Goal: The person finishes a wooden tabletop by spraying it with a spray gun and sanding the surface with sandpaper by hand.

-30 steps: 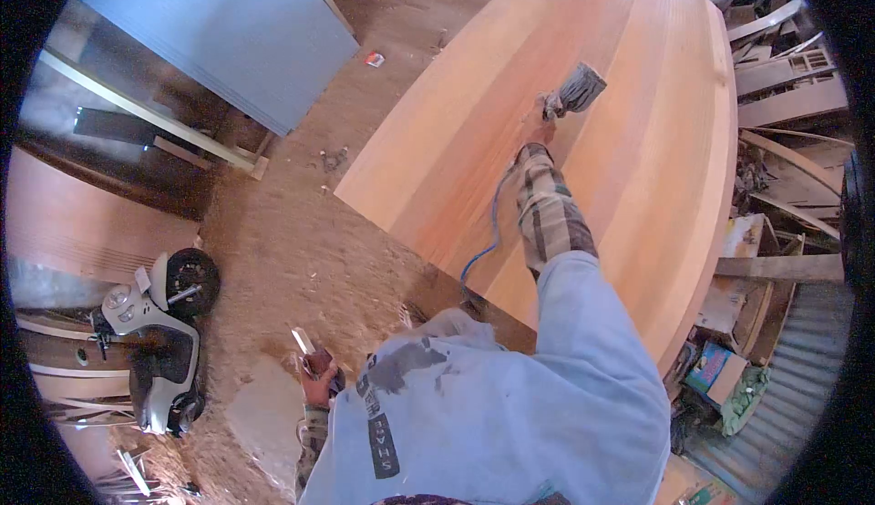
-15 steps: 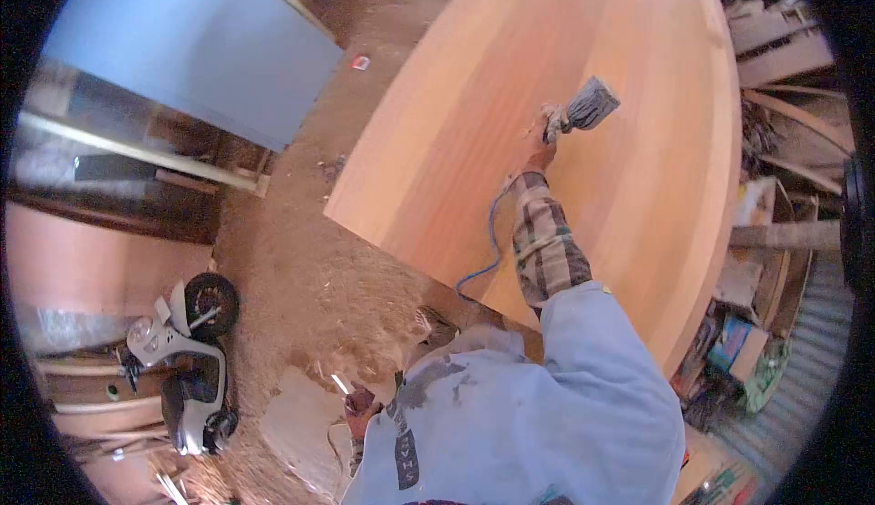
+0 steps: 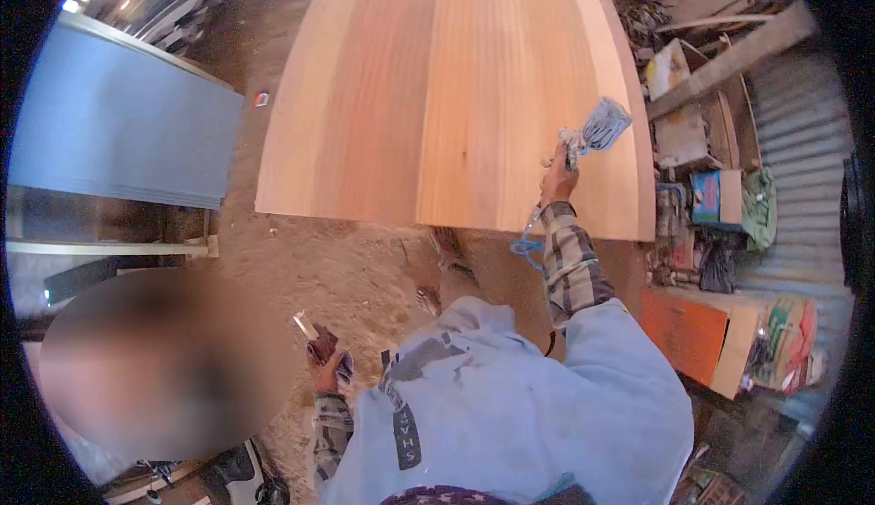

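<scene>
My right hand [image 3: 559, 182] is closed round the handle of a spray gun [image 3: 571, 140], whose paint-streaked cup [image 3: 607, 124] tilts up to the right. The gun is over the right side of a large wooden panel [image 3: 383, 122] with long reddish and yellow grain bands. A blue hose [image 3: 527, 246] hangs below that hand. Low on the left, away from the panel, my left hand [image 3: 329, 375] grips a dark brown piece [image 3: 322, 346] with a pale strip sticking out of its top. I cannot tell what this piece is.
Blue sheets [image 3: 118, 113] are stacked at the left. Boxes [image 3: 715, 197], an orange panel [image 3: 684, 336] and timber [image 3: 729, 63] crowd the right by a corrugated wall [image 3: 802, 131]. Sawdust covers the floor [image 3: 337, 268]. A blurred patch hides the lower left, beside part of a scooter [image 3: 241, 482].
The view has turned, so the panel now stands straighter. The spray gun has shifted from the panel's middle towards its right edge and near end. My left hand now shows higher, still gripping the brown piece.
</scene>
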Available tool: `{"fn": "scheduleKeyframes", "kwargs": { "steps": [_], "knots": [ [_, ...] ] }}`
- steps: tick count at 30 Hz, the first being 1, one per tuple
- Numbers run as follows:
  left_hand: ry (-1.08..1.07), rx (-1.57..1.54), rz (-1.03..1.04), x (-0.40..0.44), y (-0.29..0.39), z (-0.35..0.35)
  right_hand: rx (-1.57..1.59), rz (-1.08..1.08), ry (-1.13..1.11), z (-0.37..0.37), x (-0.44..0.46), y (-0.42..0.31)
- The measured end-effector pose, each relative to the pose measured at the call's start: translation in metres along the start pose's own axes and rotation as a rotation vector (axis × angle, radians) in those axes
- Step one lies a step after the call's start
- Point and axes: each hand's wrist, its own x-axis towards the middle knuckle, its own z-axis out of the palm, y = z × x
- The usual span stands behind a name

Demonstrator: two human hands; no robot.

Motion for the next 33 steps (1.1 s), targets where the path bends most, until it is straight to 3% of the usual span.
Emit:
{"fn": "scheduleKeyframes", "kwargs": {
  "steps": [2, 3, 6, 7, 10, 11, 12, 14, 15, 17, 18, 19, 20, 22, 24, 26, 28, 30, 33],
  "knots": [
    [-0.054, 0.110, 0.108, -0.003, 0.001, 0.005, -0.063, -0.238, 0.045, -0.043, -0.004, 0.013],
    [0.017, 0.184, 0.001, 0.003, -0.011, -0.012, -0.097, -0.323, 0.017, -0.066, -0.021, 0.013],
    [-0.137, 0.179, -0.027, 0.007, -0.033, 0.001, -0.434, -0.212, -0.093, -0.147, -0.061, 0.029],
    [-0.027, 0.213, -0.090, -0.004, -0.022, 0.033, -0.467, -0.227, -0.135, -0.171, -0.058, 0.050],
    [-0.077, 0.344, -0.140, -0.005, -0.015, 0.084, -0.606, -0.138, -0.331, -0.190, -0.129, 0.018],
    [-0.191, 0.232, -0.052, 0.020, -0.058, 0.073, -0.718, -0.125, -0.390, -0.201, -0.128, 0.020],
    [-0.202, 0.236, -0.045, 0.014, -0.045, 0.101, -0.710, -0.130, -0.380, -0.201, -0.135, 0.004],
    [-0.188, 0.595, -0.026, -0.015, 0.002, 0.180, -0.898, -0.152, -0.498, -0.202, -0.151, -0.046],
    [-0.348, 0.279, 0.050, 0.002, -0.035, 0.180, -0.890, -0.153, -0.493, -0.211, -0.140, -0.054],
    [-0.360, 0.309, -0.013, 0.015, -0.050, 0.205, -0.766, -0.386, -0.582, -0.222, -0.122, -0.058],
    [-0.369, 0.335, -0.085, 0.016, -0.055, 0.225, -0.763, -0.378, -0.600, -0.232, -0.103, -0.059],
    [-0.414, 0.352, 0.035, -0.002, -0.042, 0.268, -0.781, -0.388, -0.592, -0.250, -0.075, -0.061],
    [-0.389, 0.354, 0.026, -0.007, -0.046, 0.293, -0.804, -0.399, -0.586, -0.264, -0.051, -0.064],
    [-0.392, 0.372, -0.121, -0.017, -0.058, 0.335, -0.825, -0.365, -0.583, -0.282, -0.007, -0.087],
    [-0.351, 0.366, -0.124, -0.021, -0.086, 0.357, -0.833, -0.299, -0.558, -0.291, 0.018, -0.095],
    [-0.316, 0.336, -0.125, -0.047, -0.092, 0.387, -1.003, -0.385, -0.578, -0.297, 0.036, -0.102],
    [-0.290, 0.421, -0.014, -0.084, -0.061, 0.435, -1.122, -0.345, -0.571, -0.296, 0.046, -0.092],
    [-0.302, 0.322, -0.105, -0.080, -0.089, 0.424, -1.015, -0.347, -0.771, -0.273, 0.032, -0.083],
    [-0.179, 0.436, -0.001, -0.090, -0.098, 0.414, -0.848, -0.400, -0.945, -0.217, 0.001, -0.053]
  ]
}}
